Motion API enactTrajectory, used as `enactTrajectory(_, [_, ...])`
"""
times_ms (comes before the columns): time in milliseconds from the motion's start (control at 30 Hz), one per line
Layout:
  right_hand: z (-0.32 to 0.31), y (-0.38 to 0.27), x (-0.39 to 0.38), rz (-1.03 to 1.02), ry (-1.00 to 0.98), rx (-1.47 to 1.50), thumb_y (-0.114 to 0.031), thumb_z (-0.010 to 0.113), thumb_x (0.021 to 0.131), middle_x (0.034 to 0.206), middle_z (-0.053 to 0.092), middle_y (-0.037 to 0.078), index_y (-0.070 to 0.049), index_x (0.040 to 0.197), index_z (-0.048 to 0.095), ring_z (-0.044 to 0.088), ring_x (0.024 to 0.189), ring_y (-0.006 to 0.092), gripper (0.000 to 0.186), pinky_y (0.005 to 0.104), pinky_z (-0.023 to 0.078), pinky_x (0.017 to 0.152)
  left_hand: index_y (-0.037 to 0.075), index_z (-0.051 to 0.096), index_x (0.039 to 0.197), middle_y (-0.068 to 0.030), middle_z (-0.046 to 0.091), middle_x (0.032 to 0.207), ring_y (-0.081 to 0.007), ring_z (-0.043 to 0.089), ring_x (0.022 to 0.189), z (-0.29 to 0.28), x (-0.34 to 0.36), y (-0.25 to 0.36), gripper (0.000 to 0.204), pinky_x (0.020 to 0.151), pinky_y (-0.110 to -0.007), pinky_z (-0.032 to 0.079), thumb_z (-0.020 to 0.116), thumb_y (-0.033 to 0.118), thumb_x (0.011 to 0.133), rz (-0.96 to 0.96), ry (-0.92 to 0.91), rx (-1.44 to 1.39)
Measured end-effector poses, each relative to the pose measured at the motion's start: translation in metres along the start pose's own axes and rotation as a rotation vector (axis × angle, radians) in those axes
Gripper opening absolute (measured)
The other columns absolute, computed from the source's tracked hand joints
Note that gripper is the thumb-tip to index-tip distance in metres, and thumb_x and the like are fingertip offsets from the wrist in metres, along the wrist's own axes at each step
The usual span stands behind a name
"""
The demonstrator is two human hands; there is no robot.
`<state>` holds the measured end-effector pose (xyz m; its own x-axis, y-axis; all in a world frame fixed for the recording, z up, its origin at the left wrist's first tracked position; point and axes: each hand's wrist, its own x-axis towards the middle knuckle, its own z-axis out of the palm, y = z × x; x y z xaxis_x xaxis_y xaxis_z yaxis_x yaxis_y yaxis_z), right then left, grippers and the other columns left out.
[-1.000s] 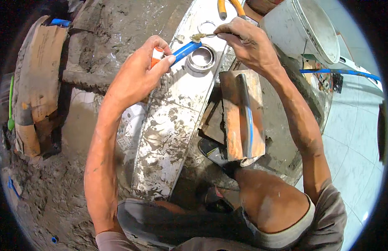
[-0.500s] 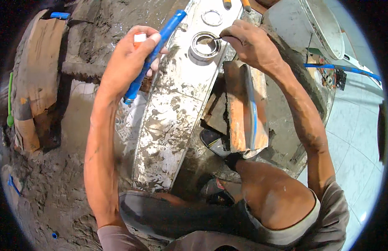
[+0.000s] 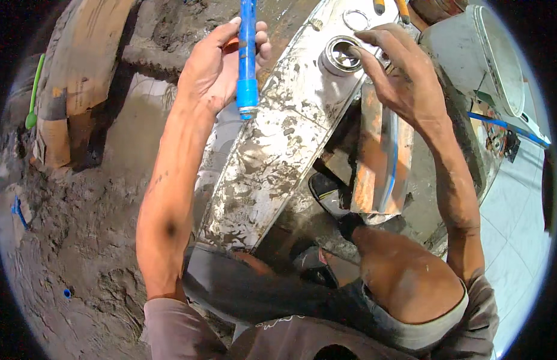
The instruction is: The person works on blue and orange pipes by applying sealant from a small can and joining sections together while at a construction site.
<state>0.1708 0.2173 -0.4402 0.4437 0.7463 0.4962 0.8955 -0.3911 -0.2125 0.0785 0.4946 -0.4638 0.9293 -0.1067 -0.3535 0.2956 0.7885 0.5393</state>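
A blue pipe [image 3: 247, 66] with a wider collar near its lower end is in my left hand [image 3: 221, 63], standing nearly upright over the mud-smeared white board [image 3: 272, 150]. The thumb lies along one side of it, with the fingers curled behind. My right hand [image 3: 407, 78] has its thumb and forefinger apart at the rim of an open metal tin [image 3: 327, 62], and nothing shows between them. Something pale and dark lies inside the tin, too small to make out. A round metal ring or lid [image 3: 346, 23] rests on the board beyond the tin.
An orange-brown block [image 3: 368, 162] with a blue-edged strip stands right of the board. A white bucket [image 3: 452, 45] lies tilted at the far right, near another blue pipe [image 3: 500, 122]. Wet mud [image 3: 110, 240] and a bent cardboard piece [image 3: 80, 78] are on the left.
My left hand has turned the blue pipe more upright; the small white-and-orange item there no longer shows. My right hand has spread from a pinch on a thin dark stick in the tin.
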Motion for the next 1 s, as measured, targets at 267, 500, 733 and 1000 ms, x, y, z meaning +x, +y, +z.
enactTrajectory(267, [0.044,-0.087,0.024,0.735,-0.343,1.023,-0.038,0.067,0.087,0.085,0.064,0.012,0.009,0.117,0.054,0.062,0.075,0.0164,0.057,0.0301,0.050,0.068,-0.007,0.056,0.111,-0.0174,0.063,0.104,-0.0238,0.061,0.092,0.023,0.005,-0.021,0.033,0.089,-0.042,0.052,0.052,0.024,0.099,0.223,0.101,0.011])
enactTrajectory(500, [0.037,-0.085,0.024,0.734,-0.250,1.020,-0.026,0.060,0.092,0.080,0.064,0.009,0.003,0.113,0.056,0.060,0.070,0.0149,0.036,0.0297,0.048,0.064,-0.003,0.053,0.112,-0.0226,0.057,0.120,-0.0323,0.056,0.110,0.021,-0.012,-0.017,0.044,0.097,-0.048,0.046,0.039,0.038,0.103,0.287,0.238,-0.029])
enactTrajectory(733, [0.006,-0.091,0.006,0.580,-0.174,0.789,-0.013,0.056,0.092,0.073,0.059,0.013,0.001,0.110,0.055,0.060,0.066,0.0219,0.023,0.0345,0.047,0.061,0.001,0.051,0.101,-0.0221,0.057,0.117,-0.0376,0.050,0.121,0.002,-0.045,0.023,0.047,0.104,-0.056,0.038,0.029,0.043,0.104,0.346,0.414,-0.164])
enactTrajectory(1000, [0.001,-0.108,0.018,0.262,-0.147,0.707,-0.009,0.056,0.088,0.079,0.059,0.021,0.000,0.110,0.054,0.061,0.066,0.0363,0.024,0.0415,0.048,0.062,0.010,0.059,0.099,-0.0140,0.062,0.110,-0.0298,0.058,0.100,-0.013,-0.090,0.031,0.045,0.093,-0.048,0.044,0.036,0.049,0.102,0.460,0.253,-0.203])
